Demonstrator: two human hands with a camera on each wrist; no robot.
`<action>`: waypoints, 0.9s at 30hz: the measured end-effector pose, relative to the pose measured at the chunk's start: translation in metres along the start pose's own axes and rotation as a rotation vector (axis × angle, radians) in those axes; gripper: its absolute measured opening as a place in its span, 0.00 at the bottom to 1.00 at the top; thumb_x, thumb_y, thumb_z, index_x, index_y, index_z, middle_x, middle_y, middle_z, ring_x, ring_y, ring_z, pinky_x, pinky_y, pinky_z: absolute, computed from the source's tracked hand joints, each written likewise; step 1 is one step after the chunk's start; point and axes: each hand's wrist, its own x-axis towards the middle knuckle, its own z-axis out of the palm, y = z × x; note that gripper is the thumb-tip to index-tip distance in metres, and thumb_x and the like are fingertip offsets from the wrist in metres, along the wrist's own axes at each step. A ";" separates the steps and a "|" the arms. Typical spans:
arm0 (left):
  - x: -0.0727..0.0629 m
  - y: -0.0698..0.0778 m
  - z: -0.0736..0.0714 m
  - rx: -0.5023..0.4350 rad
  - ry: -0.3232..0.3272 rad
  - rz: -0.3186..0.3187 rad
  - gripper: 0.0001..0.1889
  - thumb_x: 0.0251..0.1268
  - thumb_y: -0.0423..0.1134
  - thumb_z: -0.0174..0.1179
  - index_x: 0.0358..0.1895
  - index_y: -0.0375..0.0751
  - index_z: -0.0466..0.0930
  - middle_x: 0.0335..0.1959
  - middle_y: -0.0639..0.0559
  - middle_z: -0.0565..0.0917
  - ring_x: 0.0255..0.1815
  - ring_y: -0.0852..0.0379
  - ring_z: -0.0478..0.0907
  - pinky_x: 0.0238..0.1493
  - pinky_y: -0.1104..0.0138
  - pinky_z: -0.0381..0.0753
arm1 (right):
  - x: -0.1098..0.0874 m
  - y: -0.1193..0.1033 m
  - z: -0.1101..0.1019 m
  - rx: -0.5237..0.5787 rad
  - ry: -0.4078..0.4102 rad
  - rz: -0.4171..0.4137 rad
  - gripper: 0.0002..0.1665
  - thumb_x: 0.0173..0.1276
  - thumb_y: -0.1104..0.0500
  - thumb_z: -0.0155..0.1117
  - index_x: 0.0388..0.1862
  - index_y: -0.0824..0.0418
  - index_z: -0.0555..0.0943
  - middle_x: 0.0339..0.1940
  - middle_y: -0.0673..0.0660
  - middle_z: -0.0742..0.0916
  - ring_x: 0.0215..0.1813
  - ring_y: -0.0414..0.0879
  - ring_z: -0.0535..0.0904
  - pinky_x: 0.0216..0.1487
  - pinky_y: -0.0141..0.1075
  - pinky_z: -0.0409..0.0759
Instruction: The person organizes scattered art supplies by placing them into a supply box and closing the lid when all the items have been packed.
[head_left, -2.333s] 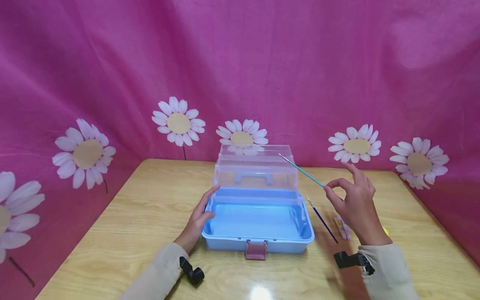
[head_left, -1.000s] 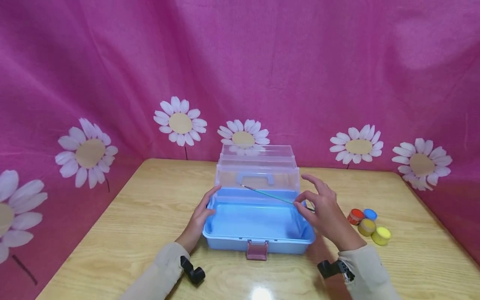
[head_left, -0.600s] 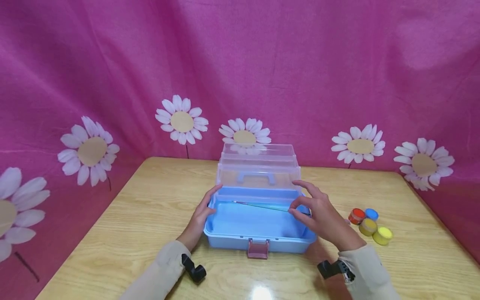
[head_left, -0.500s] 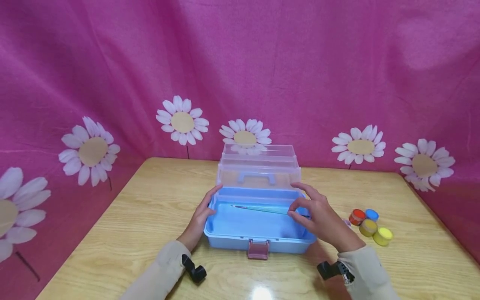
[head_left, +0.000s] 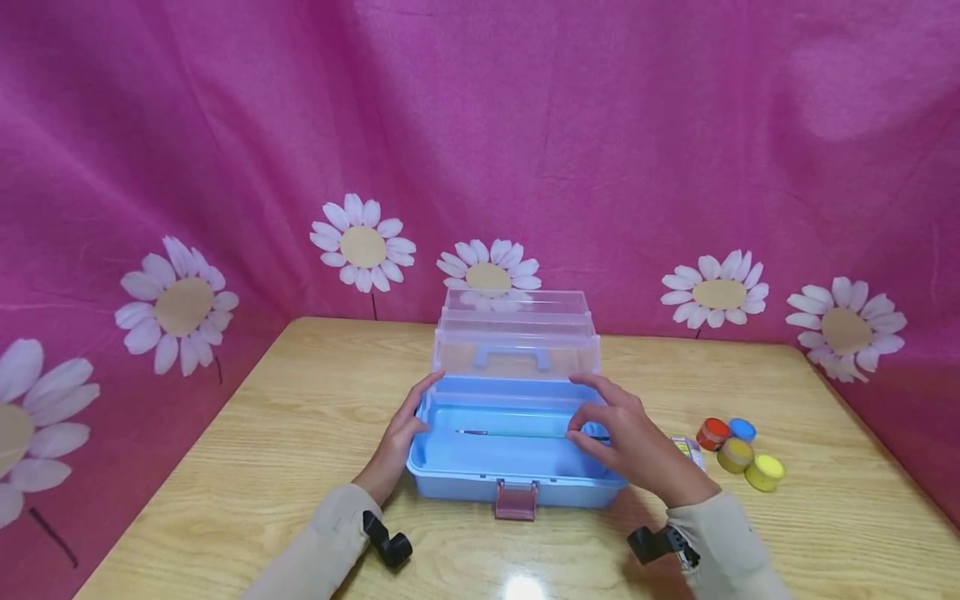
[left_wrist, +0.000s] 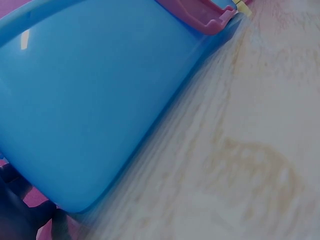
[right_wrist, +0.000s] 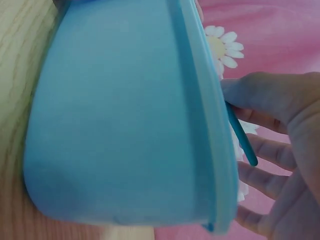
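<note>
Paintbrush (head_left: 517, 434) lowered into blue plastic box (head_left: 450, 485).
Previously above; now pinched lower in grip of right hand (head_left: 630, 437), box grasped by left hand (head_left: 392, 448); likely nearly placed.

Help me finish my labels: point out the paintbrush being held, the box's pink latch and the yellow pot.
Paintbrush (right_wrist: 242, 135), right wrist view: middle of the visible handle.
Pink latch (head_left: 516, 502), head view: middle of its front.
Yellow pot (head_left: 767, 468), head view: its bright top.
</note>
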 end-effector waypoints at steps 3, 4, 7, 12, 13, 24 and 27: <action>0.000 0.000 0.000 -0.002 0.001 -0.002 0.36 0.62 0.34 0.38 0.70 0.79 0.56 0.75 0.73 0.49 0.77 0.57 0.41 0.71 0.39 0.39 | 0.000 -0.001 0.003 -0.010 -0.001 -0.017 0.07 0.58 0.58 0.73 0.30 0.45 0.83 0.69 0.58 0.70 0.68 0.61 0.64 0.62 0.69 0.58; 0.000 -0.001 0.000 -0.002 0.000 -0.003 0.36 0.62 0.34 0.38 0.70 0.79 0.56 0.75 0.73 0.49 0.77 0.57 0.41 0.71 0.39 0.39 | 0.000 -0.002 0.004 -0.014 -0.004 -0.019 0.08 0.57 0.58 0.73 0.30 0.45 0.82 0.69 0.58 0.70 0.69 0.60 0.64 0.63 0.68 0.58; -0.001 -0.001 0.000 0.002 -0.001 -0.003 0.36 0.63 0.34 0.38 0.70 0.79 0.56 0.75 0.73 0.49 0.77 0.57 0.41 0.71 0.39 0.38 | 0.000 -0.002 0.007 -0.031 -0.008 -0.025 0.08 0.57 0.58 0.73 0.29 0.45 0.83 0.69 0.59 0.70 0.69 0.60 0.64 0.64 0.67 0.57; -0.001 0.001 0.000 0.007 0.002 0.003 0.36 0.63 0.34 0.38 0.70 0.78 0.56 0.75 0.73 0.49 0.77 0.58 0.41 0.71 0.40 0.39 | 0.001 -0.002 0.011 -0.051 -0.014 -0.042 0.07 0.56 0.57 0.74 0.28 0.46 0.83 0.68 0.60 0.71 0.69 0.60 0.63 0.66 0.66 0.53; -0.001 0.001 0.000 0.005 0.002 0.003 0.36 0.64 0.34 0.38 0.70 0.78 0.56 0.75 0.73 0.49 0.77 0.58 0.41 0.71 0.40 0.39 | 0.001 -0.003 0.012 -0.056 -0.017 -0.046 0.07 0.56 0.57 0.74 0.28 0.46 0.83 0.68 0.60 0.71 0.70 0.59 0.62 0.66 0.66 0.52; -0.001 0.000 0.000 -0.006 0.003 -0.005 0.36 0.64 0.33 0.37 0.69 0.79 0.57 0.75 0.73 0.49 0.77 0.58 0.41 0.71 0.40 0.39 | 0.000 -0.003 0.016 -0.089 -0.023 -0.077 0.07 0.55 0.57 0.75 0.27 0.45 0.84 0.68 0.60 0.71 0.70 0.59 0.61 0.66 0.67 0.49; -0.001 0.000 0.001 0.004 0.005 -0.007 0.36 0.64 0.34 0.38 0.69 0.80 0.56 0.75 0.73 0.49 0.77 0.57 0.41 0.71 0.40 0.40 | 0.000 -0.002 0.017 -0.102 -0.026 -0.077 0.06 0.55 0.56 0.75 0.27 0.45 0.84 0.68 0.59 0.71 0.71 0.59 0.61 0.66 0.67 0.49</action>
